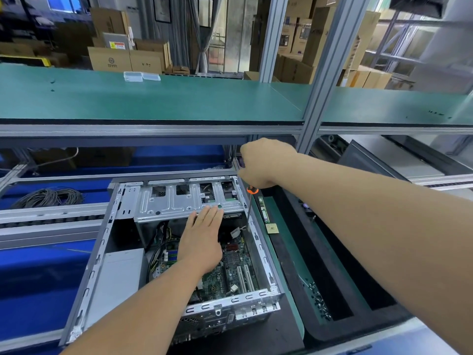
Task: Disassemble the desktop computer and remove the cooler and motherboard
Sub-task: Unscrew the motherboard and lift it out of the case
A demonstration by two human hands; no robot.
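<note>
Case: open computer case (163, 254) lay at centre, motherboard (231, 267) inside
Left hand: left hand (203, 237) flat, fingers straight, touching drive cage (184, 201) at 12 o'clock
Right hand: right hand (263, 162) gripped screwdriver (248, 203) at case's 1 o'clock corner

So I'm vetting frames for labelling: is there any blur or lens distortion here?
Head view: wide-angle bending bows the green shelf edge and frame post; top right corner smeared; motherboard and left hand sharp.

Bare matt metal case (258, 242) — green circuit board (231, 272), cardboard boxes (110, 58)
</note>
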